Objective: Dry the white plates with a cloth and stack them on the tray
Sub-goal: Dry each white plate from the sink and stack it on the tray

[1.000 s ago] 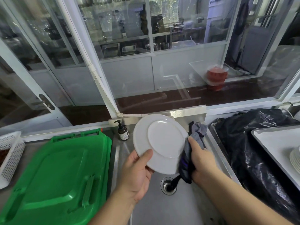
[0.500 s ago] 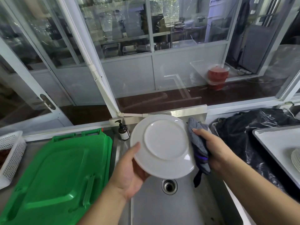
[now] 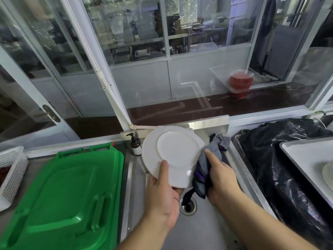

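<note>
A plate being wiped over the sink.

The left hand (image 3: 160, 193) holds the white plate (image 3: 171, 154) tilted above the steel sink (image 3: 207, 230), thumb pressed on its underside, fingers curled behind the rim. The right hand (image 3: 221, 177) grips a grey cloth (image 3: 209, 163) bunched against the plate's right edge, forefinger stretched along it. Off right, a tray (image 3: 302, 157) holds stacked plates (image 3: 328, 174); a green lid (image 3: 63, 195) lies left.

Over a steel sink (image 3: 207, 230), a person's left hand (image 3: 162, 192) grips a white plate (image 3: 171, 154) by its lower rim, underside up, while the right hand (image 3: 221, 179) presses a grey cloth (image 3: 207, 168) to its right edge, between a green bin lid (image 3: 63, 195) and a tray (image 3: 310, 159) with stacked plates (image 3: 328, 174).
</note>
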Action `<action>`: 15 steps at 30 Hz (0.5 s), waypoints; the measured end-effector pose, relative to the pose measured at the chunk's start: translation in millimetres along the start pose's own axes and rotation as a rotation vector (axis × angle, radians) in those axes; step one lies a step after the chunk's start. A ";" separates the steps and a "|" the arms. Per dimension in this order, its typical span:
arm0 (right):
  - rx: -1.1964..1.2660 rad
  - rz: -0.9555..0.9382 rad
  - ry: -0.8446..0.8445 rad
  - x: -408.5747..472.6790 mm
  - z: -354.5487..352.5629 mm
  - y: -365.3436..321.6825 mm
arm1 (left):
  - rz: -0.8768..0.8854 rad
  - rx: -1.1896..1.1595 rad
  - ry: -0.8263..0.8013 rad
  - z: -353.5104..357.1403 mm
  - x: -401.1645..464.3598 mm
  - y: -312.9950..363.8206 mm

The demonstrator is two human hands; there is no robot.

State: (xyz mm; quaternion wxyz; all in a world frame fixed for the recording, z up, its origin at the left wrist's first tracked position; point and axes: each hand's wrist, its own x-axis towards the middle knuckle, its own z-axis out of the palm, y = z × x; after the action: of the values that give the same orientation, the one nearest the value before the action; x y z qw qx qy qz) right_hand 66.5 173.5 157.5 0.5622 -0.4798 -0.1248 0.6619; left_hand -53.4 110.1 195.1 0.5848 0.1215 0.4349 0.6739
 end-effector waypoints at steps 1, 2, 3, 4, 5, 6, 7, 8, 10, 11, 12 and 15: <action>0.001 0.024 -0.008 1.5 -1.9 -1.6 | -0.014 -0.009 -0.017 -2.5 -0.6 -0.8; -0.004 0.048 -0.025 4.0 -4.0 -5.4 | -0.022 -0.005 -0.037 -5.8 -0.6 -0.2; -0.018 0.077 -0.049 6.1 -5.9 -10.9 | -0.028 0.017 -0.055 -10.1 0.4 2.3; -0.039 0.107 -0.077 7.8 -7.9 -17.1 | -0.033 0.048 -0.062 -13.9 2.3 6.8; -0.065 0.132 -0.108 9.6 -9.8 -23.6 | -0.038 0.079 -0.059 -18.2 5.7 12.2; -0.098 0.143 -0.135 11.4 -11.8 -30.3 | -0.046 0.101 -0.049 -22.0 10.1 18.8; -0.131 0.142 -0.160 12.8 -13.6 -37.0 | -0.059 0.118 -0.047 -25.6 15.4 26.1; -0.160 0.132 -0.183 13.9 -15.1 -43.4 | -0.076 0.141 -0.060 -29.0 20.7 33.8; -0.201 0.106 -0.230 14.7 -16.4 -52.8 | -0.120 0.221 -0.112 -33.7 29.0 48.8; -0.208 0.094 -0.250 14.6 -16.5 -55.8 | -0.138 0.257 -0.131 -34.7 31.4 54.4; -0.204 0.085 -0.265 14.6 -16.0 -57.3 | -0.145 0.284 -0.137 -35.0 32.9 57.9; -0.157 0.094 -0.251 12.8 -10.1 -55.5 | -0.099 0.290 -0.089 -32.9 32.9 57.8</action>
State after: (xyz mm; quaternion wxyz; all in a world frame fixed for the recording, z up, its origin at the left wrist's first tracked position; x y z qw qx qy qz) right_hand 110.1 199.5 185.1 0.4712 -0.4413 -0.2228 0.7304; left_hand -124.4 128.5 206.4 0.6122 0.2128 0.5068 0.5684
